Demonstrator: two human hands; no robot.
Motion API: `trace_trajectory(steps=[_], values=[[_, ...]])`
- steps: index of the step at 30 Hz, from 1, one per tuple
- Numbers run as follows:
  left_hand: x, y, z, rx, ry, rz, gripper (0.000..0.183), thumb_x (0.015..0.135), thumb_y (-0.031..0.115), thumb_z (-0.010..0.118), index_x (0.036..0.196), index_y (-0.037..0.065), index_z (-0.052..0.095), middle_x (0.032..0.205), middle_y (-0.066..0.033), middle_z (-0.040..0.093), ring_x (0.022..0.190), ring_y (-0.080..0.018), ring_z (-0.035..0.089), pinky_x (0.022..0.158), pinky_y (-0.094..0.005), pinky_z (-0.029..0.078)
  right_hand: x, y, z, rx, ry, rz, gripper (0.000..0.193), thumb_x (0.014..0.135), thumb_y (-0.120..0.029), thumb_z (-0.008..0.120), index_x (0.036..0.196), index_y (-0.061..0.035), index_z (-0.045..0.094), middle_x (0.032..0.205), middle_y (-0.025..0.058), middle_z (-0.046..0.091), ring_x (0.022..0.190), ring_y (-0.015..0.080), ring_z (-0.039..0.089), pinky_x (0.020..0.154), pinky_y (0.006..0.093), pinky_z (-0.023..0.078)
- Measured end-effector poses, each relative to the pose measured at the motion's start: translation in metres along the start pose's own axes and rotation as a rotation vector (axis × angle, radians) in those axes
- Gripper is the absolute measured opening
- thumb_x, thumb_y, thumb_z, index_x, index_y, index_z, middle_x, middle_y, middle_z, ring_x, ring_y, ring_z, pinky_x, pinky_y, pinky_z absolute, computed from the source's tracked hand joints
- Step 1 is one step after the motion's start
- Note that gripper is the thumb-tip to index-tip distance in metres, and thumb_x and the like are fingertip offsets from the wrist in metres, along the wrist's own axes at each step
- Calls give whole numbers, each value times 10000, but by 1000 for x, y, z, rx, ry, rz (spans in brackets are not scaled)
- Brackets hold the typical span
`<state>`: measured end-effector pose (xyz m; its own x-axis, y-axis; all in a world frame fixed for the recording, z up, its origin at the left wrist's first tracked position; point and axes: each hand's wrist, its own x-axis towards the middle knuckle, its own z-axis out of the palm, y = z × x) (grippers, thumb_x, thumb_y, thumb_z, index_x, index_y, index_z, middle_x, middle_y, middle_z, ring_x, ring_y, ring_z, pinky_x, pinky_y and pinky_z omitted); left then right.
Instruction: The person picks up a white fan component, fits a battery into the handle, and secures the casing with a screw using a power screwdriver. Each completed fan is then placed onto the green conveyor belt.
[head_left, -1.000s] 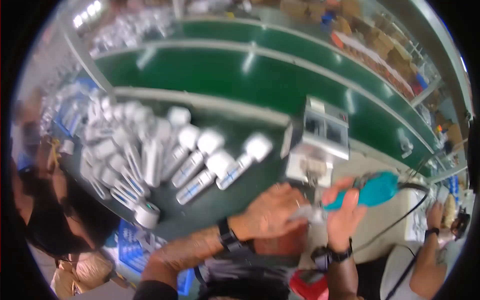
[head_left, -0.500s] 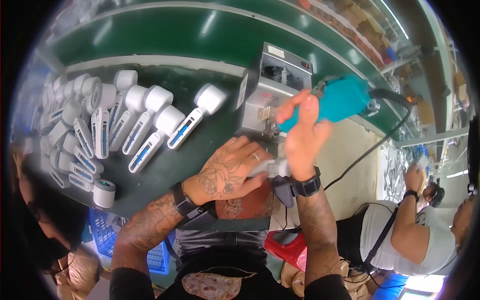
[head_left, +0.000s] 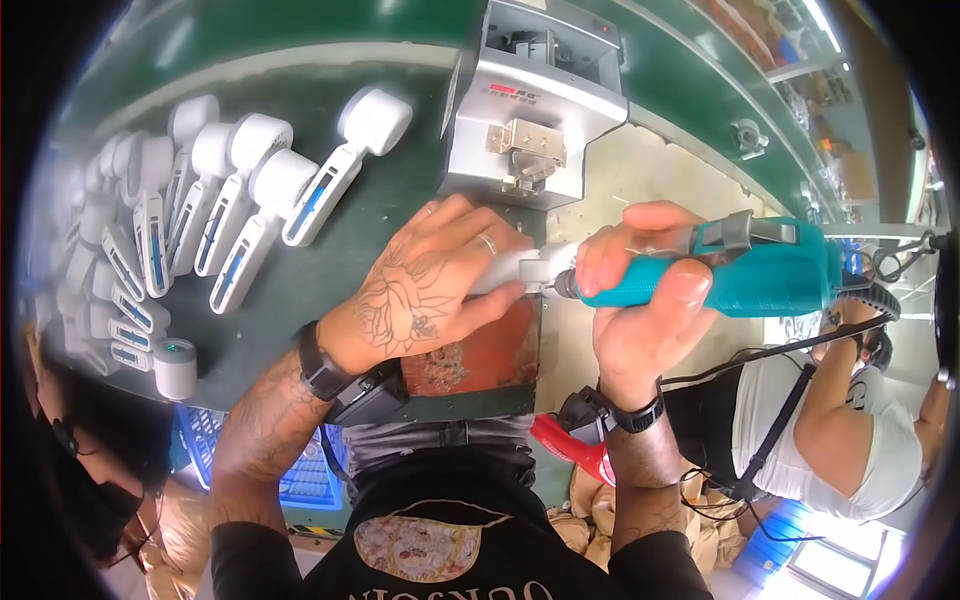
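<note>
My left hand [head_left: 415, 285] is closed around a white plastic handheld device [head_left: 507, 270], mostly hidden under the fingers, above a reddish-brown pad [head_left: 475, 355]. My right hand [head_left: 650, 320] grips a teal electric screwdriver [head_left: 760, 270], held nearly level. Its bit points left and meets the end of the white device, though exact contact is hard to see. On the left lie several similar white devices [head_left: 250, 240] with drum-shaped heads and open handles showing a blue strip inside. One small white drum [head_left: 175, 368] with a green light stands at the table's near left.
A grey screw feeder [head_left: 520, 110] stands just beyond my hands on the dark green table [head_left: 400, 215]. The screwdriver's black cable [head_left: 780, 350] trails right. Below the table edge is a blue crate [head_left: 310, 465]. Co-workers sit at the far right [head_left: 830, 430] and left [head_left: 100, 440].
My right hand has brought the screwdriver from the feeder's front back to the white device, turning it level. My left hand keeps its hold. The whole view has shifted.
</note>
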<state>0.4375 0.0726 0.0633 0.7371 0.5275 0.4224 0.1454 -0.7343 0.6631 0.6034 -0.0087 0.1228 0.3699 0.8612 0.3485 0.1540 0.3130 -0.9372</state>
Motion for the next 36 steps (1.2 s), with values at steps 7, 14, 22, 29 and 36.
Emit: trace_trajectory(steps=[7, 14, 22, 29, 36], values=[[0, 2, 5, 12, -10, -21, 316, 826, 179, 714, 1114, 60, 664, 1037, -74, 615, 958, -284, 562, 872, -402, 457, -3, 9, -4, 2, 20, 23, 712, 937, -692, 515, 1067, 8, 504, 648, 63, 492, 560, 174, 478, 554, 330, 415], [2, 4, 2, 27, -49, -85, 318, 826, 136, 725, 1132, 53, 694, 1072, -76, 647, 944, -310, 554, 869, -403, 454, 0, 5, -4, 71, 70, 62, 739, 915, -761, 446, 1042, -38, 532, 618, 39, 467, 549, 173, 432, 553, 334, 383], [0, 2, 5, 8, -78, -55, 298, 815, 114, 714, 1096, 29, 664, 1090, -101, 632, 973, -334, 563, 886, -418, 459, -6, 14, 1, 59, 60, 44, 677, 937, -724, 452, 978, -52, 524, 635, 53, 484, 564, 189, 457, 574, 344, 411], [0, 0, 11, 107, -85, -36, 328, 853, 149, 708, 1143, 25, 619, 1096, -114, 626, 1029, -337, 576, 903, -403, 471, -2, 17, 7, 52, 29, 46, 616, 965, -646, 461, 1008, -36, 530, 711, 71, 505, 636, 203, 482, 630, 349, 426], [6, 15, 6, 123, -41, -9, 303, 858, 164, 714, 1130, 48, 647, 1086, -131, 641, 1016, -340, 587, 900, -413, 470, -10, 10, -3, 93, 53, 95, 565, 987, -570, 474, 1074, -18, 551, 810, 89, 533, 732, 211, 507, 704, 351, 433]])
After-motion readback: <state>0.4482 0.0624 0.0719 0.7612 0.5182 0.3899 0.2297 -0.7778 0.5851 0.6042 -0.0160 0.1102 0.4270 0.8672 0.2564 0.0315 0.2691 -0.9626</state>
